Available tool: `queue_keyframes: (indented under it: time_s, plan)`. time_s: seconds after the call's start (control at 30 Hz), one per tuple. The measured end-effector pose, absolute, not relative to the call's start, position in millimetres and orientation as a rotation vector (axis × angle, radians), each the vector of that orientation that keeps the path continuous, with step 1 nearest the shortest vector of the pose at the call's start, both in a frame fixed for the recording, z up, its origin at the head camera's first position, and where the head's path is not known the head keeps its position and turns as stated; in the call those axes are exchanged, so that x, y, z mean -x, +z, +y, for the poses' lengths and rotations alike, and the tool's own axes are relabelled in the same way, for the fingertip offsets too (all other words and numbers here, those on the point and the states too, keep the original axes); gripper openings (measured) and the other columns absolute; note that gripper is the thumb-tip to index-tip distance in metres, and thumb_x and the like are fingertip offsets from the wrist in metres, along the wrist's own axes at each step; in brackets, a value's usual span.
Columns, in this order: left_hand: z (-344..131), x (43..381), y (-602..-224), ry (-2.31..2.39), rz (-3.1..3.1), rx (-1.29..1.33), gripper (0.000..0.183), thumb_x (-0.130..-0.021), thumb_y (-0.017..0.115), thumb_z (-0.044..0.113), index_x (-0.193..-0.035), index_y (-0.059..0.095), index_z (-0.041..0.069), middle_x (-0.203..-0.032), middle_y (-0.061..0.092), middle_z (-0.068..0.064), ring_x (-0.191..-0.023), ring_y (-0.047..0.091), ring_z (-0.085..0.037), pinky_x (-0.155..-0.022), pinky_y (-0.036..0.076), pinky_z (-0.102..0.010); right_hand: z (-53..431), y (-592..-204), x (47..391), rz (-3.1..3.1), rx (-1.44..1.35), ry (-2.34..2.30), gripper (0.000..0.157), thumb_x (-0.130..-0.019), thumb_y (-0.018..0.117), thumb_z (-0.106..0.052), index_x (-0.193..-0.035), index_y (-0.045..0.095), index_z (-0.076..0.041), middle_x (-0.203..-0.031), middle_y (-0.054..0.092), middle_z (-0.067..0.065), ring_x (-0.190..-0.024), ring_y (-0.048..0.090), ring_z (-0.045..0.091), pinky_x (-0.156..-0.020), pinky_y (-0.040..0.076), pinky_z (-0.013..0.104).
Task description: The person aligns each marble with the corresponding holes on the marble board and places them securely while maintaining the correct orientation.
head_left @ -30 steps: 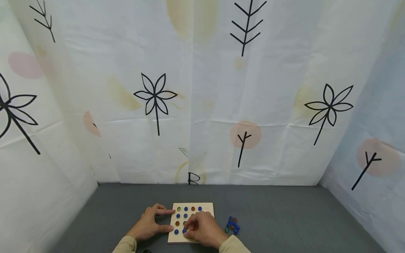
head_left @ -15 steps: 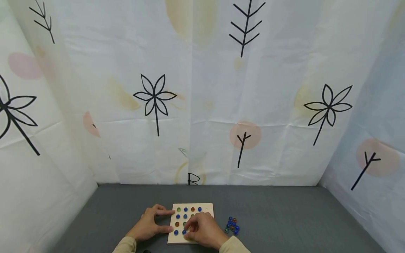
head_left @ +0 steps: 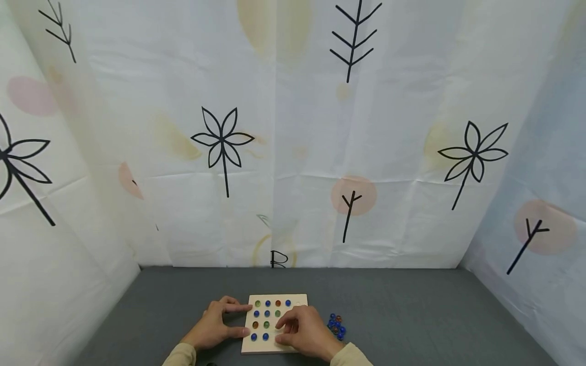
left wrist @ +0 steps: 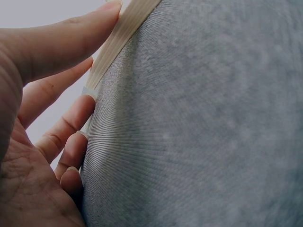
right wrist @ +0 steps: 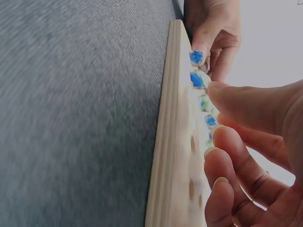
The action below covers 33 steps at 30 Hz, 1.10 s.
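A pale wooden board (head_left: 249, 349) with rows of round hollows lies on the grey table. Blue, green and amber glass marbles sit in its left part, among them a blue marble (head_left: 265, 336) in the near row. My left hand (head_left: 213, 323) steadies the board's left edge, thumb and forefinger spread along it; in the left wrist view the thumb (left wrist: 71, 42) touches the board's side. Over the right half hovers my right hand (head_left: 308, 330), fingers loosely bent, thumb and fingertips apart with nothing between them. Bare hollows (right wrist: 192, 189) show beneath that hand in the right wrist view.
Several loose marbles (head_left: 336, 326) are clustered just right of the board, partly behind the right hand. The grey table (head_left: 412, 315) reaches back to a white patterned cloth (head_left: 302, 223). A small dark object (head_left: 211, 364) peeks in at the bottom edge.
My right hand has let go of the blue marble in the near row and moved right, uncovering more marbles. The left hand holds its place at the board's edge.
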<state>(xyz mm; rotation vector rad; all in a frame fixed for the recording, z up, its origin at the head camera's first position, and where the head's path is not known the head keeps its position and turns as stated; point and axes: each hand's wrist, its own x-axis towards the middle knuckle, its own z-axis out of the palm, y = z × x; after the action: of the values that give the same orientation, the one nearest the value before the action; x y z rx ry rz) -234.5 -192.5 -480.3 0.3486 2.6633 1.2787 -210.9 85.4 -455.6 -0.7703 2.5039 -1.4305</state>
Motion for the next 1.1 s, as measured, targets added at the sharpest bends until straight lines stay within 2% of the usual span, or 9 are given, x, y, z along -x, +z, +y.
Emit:
queue_keyframes:
  time_s: [0.67, 1.1]
  plan:
    - [-193.6, 234.4, -481.9, 1.298, 2.642, -0.357, 0.052, -0.079, 0.089, 0.036, -0.127, 0.075, 0.02, -0.123, 0.056, -0.004, -0.124, 0.041, -0.041, -0.099, 0.024, -0.076, 136.4, -446.3, 204.0, 2.591, 0.719, -1.47, 0.012, -0.084, 0.083, -0.011, -0.093, 0.078, -0.004, -0.076, 0.06, -0.007, -0.063, 0.053, 0.004, -0.055, 0.046, 0.023]
    - [-193.3, 234.3, -481.3, 1.286, 2.656, -0.372, 0.053, -0.079, 0.089, 0.036, -0.127, 0.075, 0.019, -0.122, 0.056, -0.005, -0.123, 0.044, -0.041, -0.098, 0.025, -0.076, 174.2, -446.8, 199.2, 2.706, 0.752, -1.442, 0.018, -0.083, 0.085, -0.016, -0.095, 0.078, -0.005, -0.078, 0.061, -0.01, -0.065, 0.055, 0.002, -0.056, 0.048, 0.023]
